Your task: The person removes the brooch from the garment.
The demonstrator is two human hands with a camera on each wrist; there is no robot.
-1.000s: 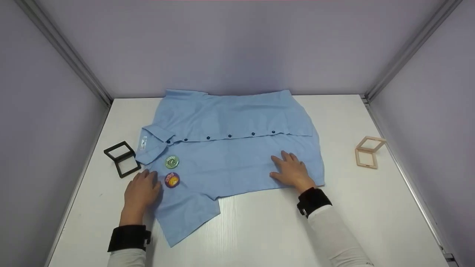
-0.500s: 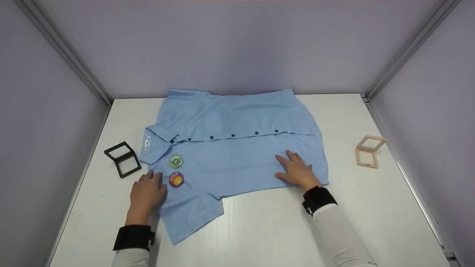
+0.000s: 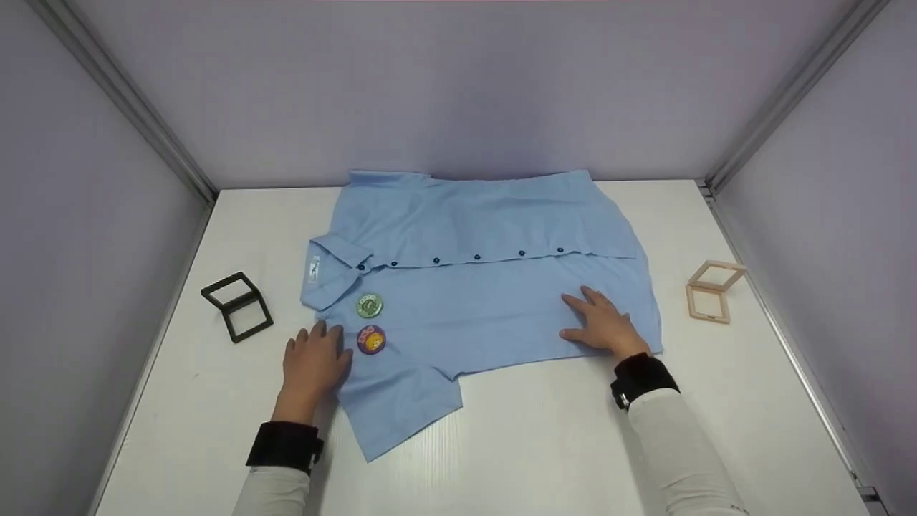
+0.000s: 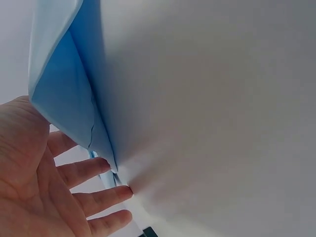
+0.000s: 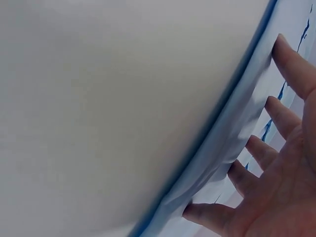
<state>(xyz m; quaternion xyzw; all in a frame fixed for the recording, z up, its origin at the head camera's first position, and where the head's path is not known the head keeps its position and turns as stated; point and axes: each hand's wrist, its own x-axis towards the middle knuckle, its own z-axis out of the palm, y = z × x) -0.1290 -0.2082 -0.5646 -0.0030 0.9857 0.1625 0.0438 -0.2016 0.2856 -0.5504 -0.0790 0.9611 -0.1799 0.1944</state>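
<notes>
We see white table (image 3: 544, 444), walled on three sides. Light blue shirt (image 3: 487, 287) lies flat across its middle, collar toward left, hem toward right. Black open frame (image 3: 237, 306) stands on table left of shirt, well apart. Pale wooden open frame (image 3: 711, 292) sits near right edge, apart from shirt hem.

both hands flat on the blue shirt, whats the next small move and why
Probably slide the left hand over to the yellow-and-purple round badge beside its fingertips. The light blue button-up shirt already lies flat under the right hand, and that badge and the green round badge sit on the shirt's chest, nearest that hand.
</notes>
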